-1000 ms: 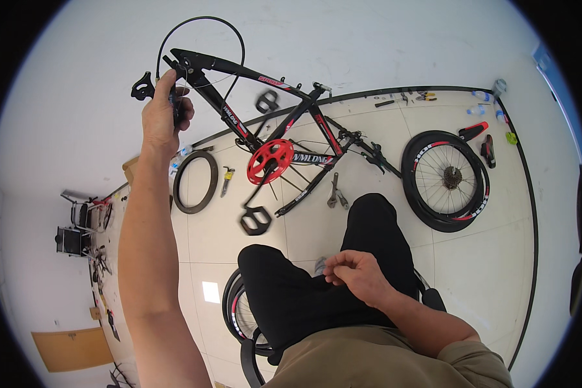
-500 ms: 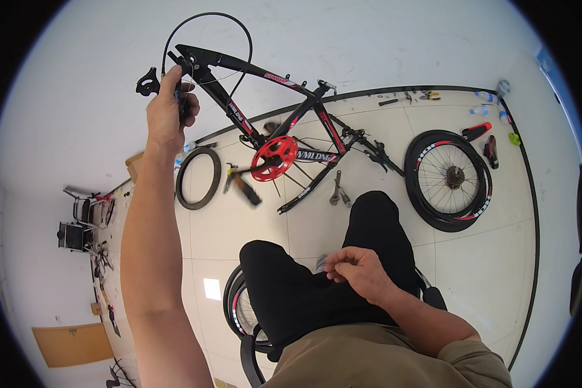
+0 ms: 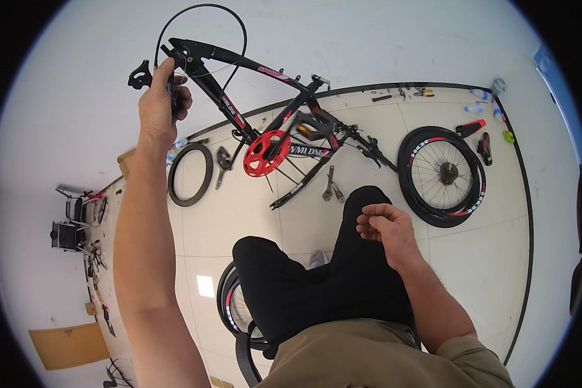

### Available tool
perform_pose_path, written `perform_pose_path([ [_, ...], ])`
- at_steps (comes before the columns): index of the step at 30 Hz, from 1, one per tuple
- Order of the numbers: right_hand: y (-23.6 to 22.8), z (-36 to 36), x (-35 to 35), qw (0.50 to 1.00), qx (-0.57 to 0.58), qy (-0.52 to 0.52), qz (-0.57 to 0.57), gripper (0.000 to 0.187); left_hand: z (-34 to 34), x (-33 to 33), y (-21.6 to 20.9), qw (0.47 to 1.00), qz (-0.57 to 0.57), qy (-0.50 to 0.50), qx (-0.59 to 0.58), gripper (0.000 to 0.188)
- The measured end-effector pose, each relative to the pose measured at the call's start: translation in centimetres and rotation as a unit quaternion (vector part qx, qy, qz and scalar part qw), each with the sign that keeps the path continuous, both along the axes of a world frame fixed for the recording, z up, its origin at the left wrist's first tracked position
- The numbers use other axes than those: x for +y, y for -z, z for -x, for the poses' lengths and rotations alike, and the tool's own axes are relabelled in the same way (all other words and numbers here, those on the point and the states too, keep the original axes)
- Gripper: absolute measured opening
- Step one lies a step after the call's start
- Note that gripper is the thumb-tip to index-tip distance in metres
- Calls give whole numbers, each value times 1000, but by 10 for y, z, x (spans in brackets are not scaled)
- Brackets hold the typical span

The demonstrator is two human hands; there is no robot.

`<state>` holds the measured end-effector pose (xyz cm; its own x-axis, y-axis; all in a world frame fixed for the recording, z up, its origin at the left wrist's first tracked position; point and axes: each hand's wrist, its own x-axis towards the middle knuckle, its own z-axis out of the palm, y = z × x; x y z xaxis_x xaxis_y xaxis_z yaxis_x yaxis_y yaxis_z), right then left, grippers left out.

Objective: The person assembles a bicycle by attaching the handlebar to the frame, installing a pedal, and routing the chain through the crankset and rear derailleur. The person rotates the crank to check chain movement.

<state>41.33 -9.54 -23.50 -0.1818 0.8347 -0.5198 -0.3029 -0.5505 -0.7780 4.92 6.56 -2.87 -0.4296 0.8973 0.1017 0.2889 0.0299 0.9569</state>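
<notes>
My left hand (image 3: 158,107), arm stretched far out, is closed round a dark part at the front end of a black-and-red bicycle frame (image 3: 239,121). Beside its thumb is a black part (image 3: 140,76) with a hole, and a black cable (image 3: 204,6) loops above. Low on the frame sits a red chainring (image 3: 257,158); the pedal (image 3: 313,127) next to it is smeared by motion. Above my right knee, my right hand (image 3: 394,236) has its fingers curled against the thumb; whether anything is between them cannot be seen. It is apart from the frame.
A wheel with a cassette (image 3: 449,172) lies on the tiled floor at right, a loose tyre (image 3: 191,174) at left. Between them lie wrenches (image 3: 332,184). Along the wall are a hammer (image 3: 389,97), pliers (image 3: 424,92) and plastic bottles (image 3: 474,108). Another wheel (image 3: 238,307) is by my left leg.
The cranks have turned: a blurred pedal was below the chainring and is now at its upper right. My right hand has moved up and right. My left hand keeps its grip.
</notes>
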Motion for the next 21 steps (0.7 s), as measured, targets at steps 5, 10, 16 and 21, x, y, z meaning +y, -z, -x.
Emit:
perform_pose_path([
  [5,0,3,-3,1000,1,-9,5,22,-1,0,0,1000,-8,10,-6,56],
  [10,-1,5,-4,1000,4,-14,6,21,2,0,0,1000,-14,10,-14,56],
  [16,2,3,-2,1000,5,-9,6,20,2,1,1,1000,-7,12,-1,57],
  [21,7,5,-3,1000,3,-12,0,19,3,1,1,1000,-14,19,-7,61],
])
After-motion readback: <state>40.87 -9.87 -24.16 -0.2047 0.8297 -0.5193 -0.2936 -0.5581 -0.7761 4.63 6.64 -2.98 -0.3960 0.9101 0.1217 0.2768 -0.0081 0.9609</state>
